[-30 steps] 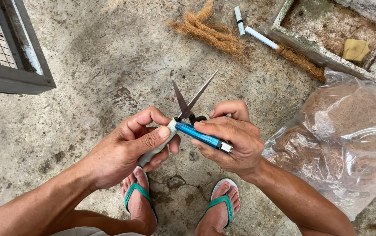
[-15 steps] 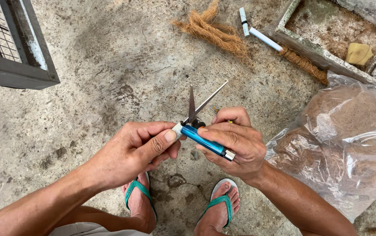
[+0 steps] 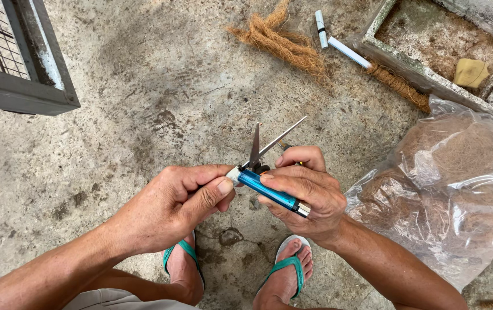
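My right hand (image 3: 306,192) grips a blue lighter (image 3: 270,191) and a pair of scissors (image 3: 266,146) whose open blades point up and away from me. My left hand (image 3: 174,206) is closed, its thumb and fingers pinching a small white piece (image 3: 234,174) at the lighter's left end. Both hands are held together above the concrete floor, over my feet in green flip-flops (image 3: 286,267).
A clear plastic bag of brown coconut fibre (image 3: 447,183) lies at the right. A concrete trough (image 3: 430,80) with soil and a yellow sponge is at top right. Coir rope (image 3: 283,43) and two white tubes (image 3: 321,26) lie at the top. A metal mesh frame (image 3: 22,86) stands top left.
My left hand has closed tighter around the white piece at the lighter's end. The scissor blades have narrowed and swung a little to the right.
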